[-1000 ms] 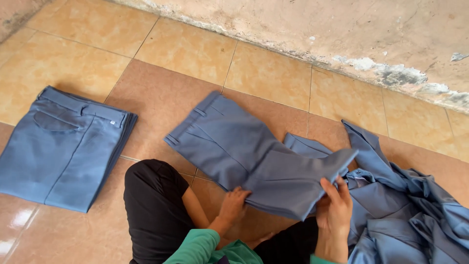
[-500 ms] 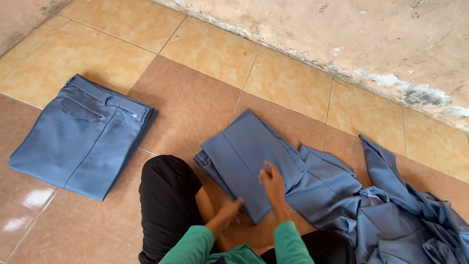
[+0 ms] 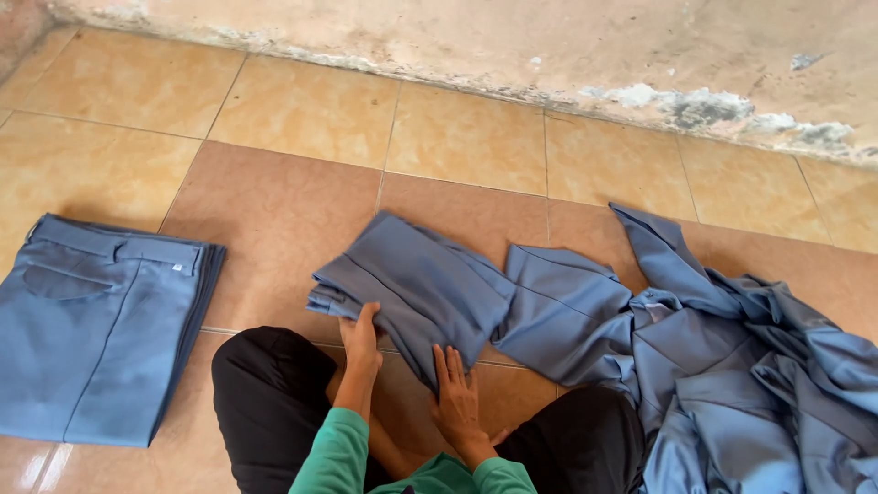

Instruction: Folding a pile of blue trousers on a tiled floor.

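Bare floor [image 3: 274, 201] lies open between the folded stack [image 3: 96, 329] at left and the folded trousers [image 3: 416, 288] at centre. Far tiles open up to the wall [image 3: 549, 41]. Right side blocked by the heap of blue garments [image 3: 732, 366].

Unfolded heap [image 3: 759, 366] cut off right
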